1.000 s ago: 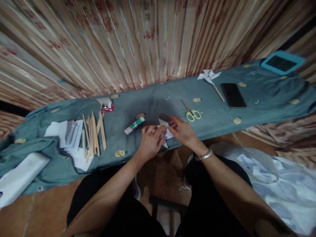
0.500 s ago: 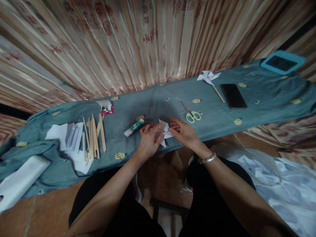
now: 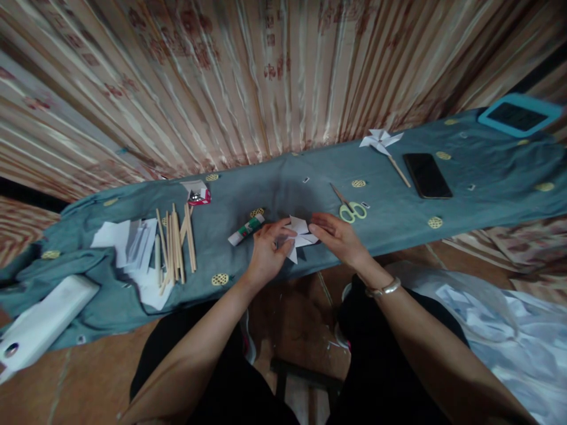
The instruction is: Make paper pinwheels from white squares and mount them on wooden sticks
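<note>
Wearing 1 silver bangle [image 3: 384, 289] just behind the right hand [image 3: 340, 239]. Grasping folded white paper [image 3: 299, 224] between thumb and fingers of the left hand [image 3: 266, 252], over the near side of the teal cloth [image 3: 266, 189]. Touching the same paper's right tip with the thumb of the right hand; cannot tell whether gripping there. With 1 glue stick [image 3: 247, 230] just beside the left hand, green-handled scissors [image 3: 348, 205] beyond the right hand, then 1 phone [image 3: 427, 176], 1 paper pinwheel [image 3: 381, 143] and a striped curtain [image 3: 248, 88].
</note>
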The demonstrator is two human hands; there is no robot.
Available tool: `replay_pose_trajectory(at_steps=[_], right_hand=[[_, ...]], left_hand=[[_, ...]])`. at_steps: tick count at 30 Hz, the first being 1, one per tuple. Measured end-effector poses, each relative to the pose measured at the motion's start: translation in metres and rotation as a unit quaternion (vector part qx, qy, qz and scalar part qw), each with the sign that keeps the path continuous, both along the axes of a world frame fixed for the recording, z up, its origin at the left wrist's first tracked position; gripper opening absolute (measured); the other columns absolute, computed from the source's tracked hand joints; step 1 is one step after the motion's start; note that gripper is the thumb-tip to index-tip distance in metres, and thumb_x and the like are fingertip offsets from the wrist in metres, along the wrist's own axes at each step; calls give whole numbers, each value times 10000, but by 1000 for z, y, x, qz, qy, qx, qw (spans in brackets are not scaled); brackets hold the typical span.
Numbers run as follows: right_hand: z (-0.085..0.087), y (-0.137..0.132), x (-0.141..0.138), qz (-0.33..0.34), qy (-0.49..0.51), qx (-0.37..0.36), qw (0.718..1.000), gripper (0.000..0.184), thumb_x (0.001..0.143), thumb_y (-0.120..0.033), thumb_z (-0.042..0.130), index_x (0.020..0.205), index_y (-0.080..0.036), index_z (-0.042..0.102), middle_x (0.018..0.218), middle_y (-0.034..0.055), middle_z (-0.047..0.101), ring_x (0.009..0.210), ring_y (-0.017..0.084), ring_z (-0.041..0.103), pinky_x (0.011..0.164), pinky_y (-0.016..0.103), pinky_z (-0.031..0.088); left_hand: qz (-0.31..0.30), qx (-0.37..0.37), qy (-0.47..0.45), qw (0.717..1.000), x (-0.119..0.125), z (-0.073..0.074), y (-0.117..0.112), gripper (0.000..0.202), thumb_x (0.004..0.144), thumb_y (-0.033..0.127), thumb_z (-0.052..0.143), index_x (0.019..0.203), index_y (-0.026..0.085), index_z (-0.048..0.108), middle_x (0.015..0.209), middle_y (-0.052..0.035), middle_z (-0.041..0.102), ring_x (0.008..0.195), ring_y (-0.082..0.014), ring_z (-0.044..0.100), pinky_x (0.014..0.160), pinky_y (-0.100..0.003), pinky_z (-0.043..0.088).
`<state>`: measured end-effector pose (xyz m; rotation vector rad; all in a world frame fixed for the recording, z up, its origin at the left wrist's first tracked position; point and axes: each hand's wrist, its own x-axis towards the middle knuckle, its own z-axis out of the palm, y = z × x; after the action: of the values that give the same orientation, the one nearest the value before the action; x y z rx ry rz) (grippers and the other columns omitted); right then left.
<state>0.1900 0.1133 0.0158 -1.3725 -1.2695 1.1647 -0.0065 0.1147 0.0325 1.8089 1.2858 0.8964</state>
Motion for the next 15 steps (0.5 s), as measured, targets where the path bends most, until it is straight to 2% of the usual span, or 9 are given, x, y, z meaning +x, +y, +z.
replay_pose_trajectory(at_steps=[3,6,10,15], right_hand=[[6,-2,-3,15,66,-39,997,586,676,-551,787,1112,-185,646,1077,117,719,1003,252,682,902,407,535],[11,-5,-7,20,122,-93,988,596,667,-481,815,1150,-188,625,936,59,713,832,199,682,809,362,542],[13,-8,-13,19,157,-144,977,668,619,-413,847,1204,-204,598,809,8,661,716,172,645,721,345,534],[10,-7,-14,9,120,-137,983,753,552,-381,865,1224,-192,585,858,27,653,749,184,619,728,358,514]], left_hand=[[6,12,12,1000,1,4,0,293,786,125,652,1053,238,701,1034,-42,756,1097,-274,614,1030,-477,386],[11,20,13,1000,2,8,-2,209,777,117,656,932,241,724,1098,-40,740,1121,-276,608,1038,-479,381],[10,15,-5,1000,3,7,-3,296,764,106,674,1021,248,709,1006,-33,758,1111,-270,611,1036,-482,392],[5,5,-27,1000,3,2,-3,427,737,70,681,1126,247,676,989,-31,763,1109,-258,622,1044,-474,403]])
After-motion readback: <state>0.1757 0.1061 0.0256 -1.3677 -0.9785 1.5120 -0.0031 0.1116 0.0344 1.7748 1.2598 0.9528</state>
